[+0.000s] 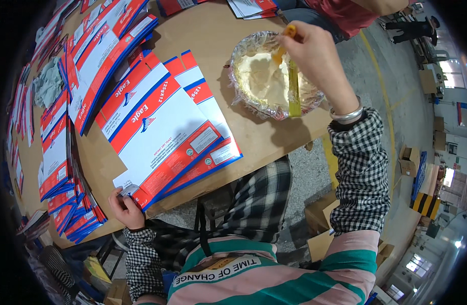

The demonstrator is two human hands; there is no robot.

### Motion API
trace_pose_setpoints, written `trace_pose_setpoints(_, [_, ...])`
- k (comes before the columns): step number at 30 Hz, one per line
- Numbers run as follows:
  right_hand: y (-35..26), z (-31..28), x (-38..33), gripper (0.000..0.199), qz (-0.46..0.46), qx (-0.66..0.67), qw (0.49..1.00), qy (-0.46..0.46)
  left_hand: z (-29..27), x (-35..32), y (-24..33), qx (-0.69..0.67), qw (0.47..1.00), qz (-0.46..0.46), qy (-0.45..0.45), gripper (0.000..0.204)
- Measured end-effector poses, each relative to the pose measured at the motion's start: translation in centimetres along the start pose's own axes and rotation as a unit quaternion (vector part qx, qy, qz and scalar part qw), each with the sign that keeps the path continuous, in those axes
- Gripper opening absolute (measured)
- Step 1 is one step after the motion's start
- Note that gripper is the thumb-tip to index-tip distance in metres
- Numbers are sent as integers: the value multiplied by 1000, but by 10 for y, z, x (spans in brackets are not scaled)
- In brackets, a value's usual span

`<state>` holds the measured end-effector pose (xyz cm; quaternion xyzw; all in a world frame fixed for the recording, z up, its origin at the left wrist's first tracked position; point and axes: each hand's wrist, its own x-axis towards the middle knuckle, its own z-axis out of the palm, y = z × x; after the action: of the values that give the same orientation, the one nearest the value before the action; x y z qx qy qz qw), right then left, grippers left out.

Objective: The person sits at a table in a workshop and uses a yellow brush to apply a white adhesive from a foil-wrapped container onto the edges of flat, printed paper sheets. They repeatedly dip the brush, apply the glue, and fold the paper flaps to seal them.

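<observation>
My right hand (317,58) is closed round the orange-yellow handle of what looks like a brush (279,55), held over a bowl (237,84). Clear plastic film wraps the bowl, and a thick cream-coloured paste (261,76) fills it. A flat yellow-green strip (293,89) lies across its top, under my hand. At the table's near edge, my left hand (127,209) pinches the lower-left corner of a flat printed carton (162,127) in red, white and blue. That carton overlaps other flat cartons (228,150) fanned out beneath it. The brush's tip is partly hard to make out.
Stacks of similar flat cartons (98,56) cover the brown table (208,25) on the left, with a grey crumpled cloth (49,84) among them. Across the table sits a person in a red top (345,15). Cardboard boxes (322,216) stand on the floor at my right.
</observation>
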<state>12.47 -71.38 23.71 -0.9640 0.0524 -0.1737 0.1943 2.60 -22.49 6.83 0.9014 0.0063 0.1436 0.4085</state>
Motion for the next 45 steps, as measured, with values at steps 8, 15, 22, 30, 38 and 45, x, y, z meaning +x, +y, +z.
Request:
trace_pose_setpoints(8, [2,23,-12,24,-8,29,999,-43,3,5,6,-2,1000,27,4,25])
trace_pose_setpoints(15, [10,-2,1,18,48,93,994,19,2,3,7,8,1000,26,6,24])
trace_pose_setpoints(22, [10,24,-11,18,17,32,999,-25,2,4,5,6,1000,22,6,24])
trace_pose_setpoints(30, [-2,25,-9,22,64,118,989,-69,3,6,11,7,1000,29,6,23])
trace_pose_setpoints(38, [7,18,-4,22,46,151,987,-2,2,4,14,14,1000,14,6,22])
trace_pose_setpoints(45, [25,18,3,20,77,167,983,25,4,5,16,-5,1000,16,13,22])
